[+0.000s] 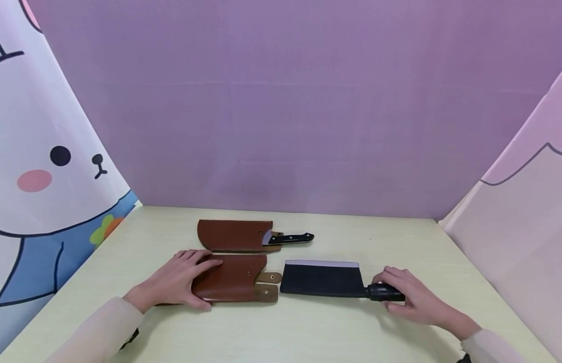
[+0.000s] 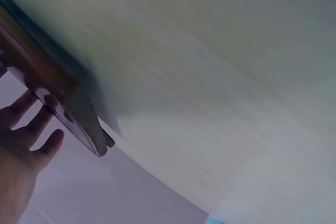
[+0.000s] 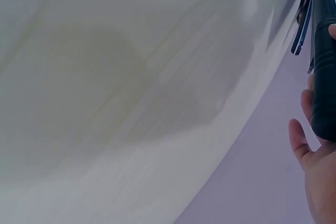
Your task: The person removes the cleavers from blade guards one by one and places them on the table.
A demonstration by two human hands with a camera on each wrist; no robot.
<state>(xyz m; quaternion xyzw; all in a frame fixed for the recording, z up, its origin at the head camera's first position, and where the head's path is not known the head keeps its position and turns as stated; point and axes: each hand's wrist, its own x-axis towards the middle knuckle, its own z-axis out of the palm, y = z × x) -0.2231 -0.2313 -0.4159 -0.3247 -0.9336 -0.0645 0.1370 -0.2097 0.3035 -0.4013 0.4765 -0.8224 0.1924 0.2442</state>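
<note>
Spread over the left part of the near brown sheath [image 1: 233,277], my left hand [image 1: 185,280] grips it, with the thumb at its near edge. The sheath's two snap straps point right. In the left wrist view, fingers of my hand [image 2: 23,145] lie against the brown sheath [image 2: 39,64]. To the right, a wide cleaver [image 1: 322,280] with a dark blade and pale upper edge points left. My right hand [image 1: 414,297] holds its black handle [image 1: 383,292]. The right wrist view shows that handle [image 3: 324,98] with my hand [image 3: 321,182] around it.
Behind the near sheath lies another brown sheath [image 1: 231,235], with a black-handled knife [image 1: 292,239] at its right end. The pale tabletop [image 1: 317,333] is bordered by a purple backdrop [image 1: 285,126] at the back and printed side panels left and right.
</note>
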